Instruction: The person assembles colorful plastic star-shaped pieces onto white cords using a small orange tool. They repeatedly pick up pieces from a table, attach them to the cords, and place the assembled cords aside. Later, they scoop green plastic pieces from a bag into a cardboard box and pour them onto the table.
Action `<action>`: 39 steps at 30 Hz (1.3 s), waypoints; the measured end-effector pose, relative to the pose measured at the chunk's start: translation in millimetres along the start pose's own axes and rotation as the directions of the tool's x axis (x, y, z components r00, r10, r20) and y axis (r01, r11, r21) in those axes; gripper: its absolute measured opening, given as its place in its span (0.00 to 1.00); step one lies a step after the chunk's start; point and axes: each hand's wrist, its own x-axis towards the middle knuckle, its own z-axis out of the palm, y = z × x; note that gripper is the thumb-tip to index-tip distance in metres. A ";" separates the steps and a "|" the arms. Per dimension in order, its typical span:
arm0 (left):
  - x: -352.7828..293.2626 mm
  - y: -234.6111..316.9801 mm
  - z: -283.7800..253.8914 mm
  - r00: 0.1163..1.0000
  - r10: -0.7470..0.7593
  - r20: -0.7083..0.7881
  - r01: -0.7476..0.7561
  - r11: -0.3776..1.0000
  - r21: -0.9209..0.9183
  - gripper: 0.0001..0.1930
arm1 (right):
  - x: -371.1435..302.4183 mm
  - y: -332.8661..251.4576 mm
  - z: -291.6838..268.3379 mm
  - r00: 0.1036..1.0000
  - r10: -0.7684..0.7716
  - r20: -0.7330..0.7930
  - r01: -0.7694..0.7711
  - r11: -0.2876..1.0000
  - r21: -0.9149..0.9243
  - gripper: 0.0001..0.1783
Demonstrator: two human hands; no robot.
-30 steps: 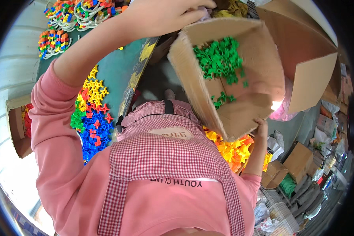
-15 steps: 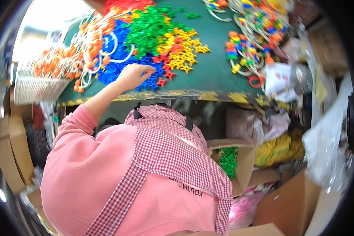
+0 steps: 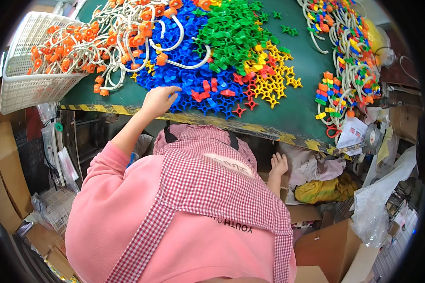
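At the front of a heap of blue star-shaped plastic pieces (image 3: 174, 78), my left hand (image 3: 158, 101) hovers over the table edge. Its fingers are curled toward the thumb; whether anything sits in them is hidden. Several red pieces (image 3: 227, 93) lie on the blue ones just right of that hand. Below the table, right of my checked apron, my right hand (image 3: 278, 164) is raised with its fingers apart and nothing visible in it. Green pieces (image 3: 231, 35) are heaped farther back, and yellow pieces (image 3: 281, 70) spread to their right.
White cords with orange connectors (image 3: 127, 40) pile up at the left, spilling from a white basket (image 3: 42, 92). Strung multicoloured cords (image 3: 349, 70) lie on the right of the green table (image 3: 288, 106). A yellow sack (image 3: 326, 188) and cardboard box (image 3: 326, 245) stand below right.
My right hand has come into view below the table edge. Several red pieces now lie on the front of the blue heap. The view has shifted; my left hand stays by the blue pieces.
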 end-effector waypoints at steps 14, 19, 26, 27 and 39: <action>144.3 -65.0 -18.6 0.918 -0.002 -0.397 -0.024 0.998 -0.060 0.16 | 27.8 -101.7 257.8 0.598 -0.707 0.377 0.644 0.145 -0.751 0.32; 190.5 -62.8 -32.5 0.930 0.025 -0.366 -0.089 0.984 -0.157 0.16 | 54.0 -82.4 323.8 0.672 -0.567 0.476 0.536 -0.072 -0.841 0.35; 410.9 -86.1 -99.4 0.781 0.204 -0.590 -0.247 0.969 0.008 0.26 | -25.8 -209.3 519.4 0.111 -0.746 0.656 0.994 0.070 -0.088 0.24; 455.9 -92.4 -99.5 0.777 0.207 -0.594 -0.228 0.973 0.041 0.30 | -24.7 -223.6 564.5 0.029 -0.662 0.749 0.996 0.086 0.037 0.23; 585.2 -135.8 -100.9 0.929 -0.365 -0.065 0.371 0.917 0.150 0.60 | 46.6 -226.5 827.8 0.372 -0.569 0.733 0.898 0.021 -0.440 0.35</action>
